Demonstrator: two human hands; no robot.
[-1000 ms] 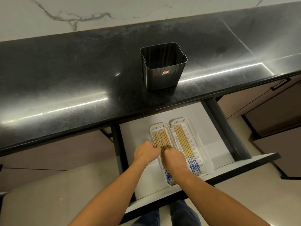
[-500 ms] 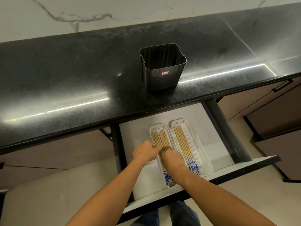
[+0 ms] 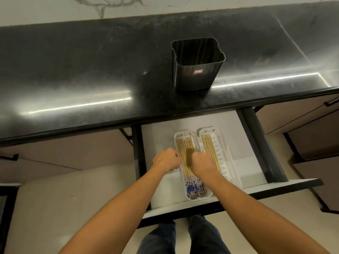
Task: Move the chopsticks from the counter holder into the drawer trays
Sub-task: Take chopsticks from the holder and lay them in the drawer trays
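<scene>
Chopsticks [image 3: 184, 147] lie in left tray [image 3: 183, 132], long axis running away from the person, patterned ends near. Left hand [image 3: 166, 160] at tray's left rim, right hand [image 3: 202, 163] over the sticks. Both curled, fingertips hidden, so can't tell if gripping. Holder [image 3: 198, 65] looks empty.

small red label [image 3: 198, 71] on the black holder [image 3: 197, 77], its print too small to read

Veined marble wall [image 3: 55, 8] — beige cabinet door [image 3: 297, 121] — pale floor [image 3: 58, 202]
</scene>
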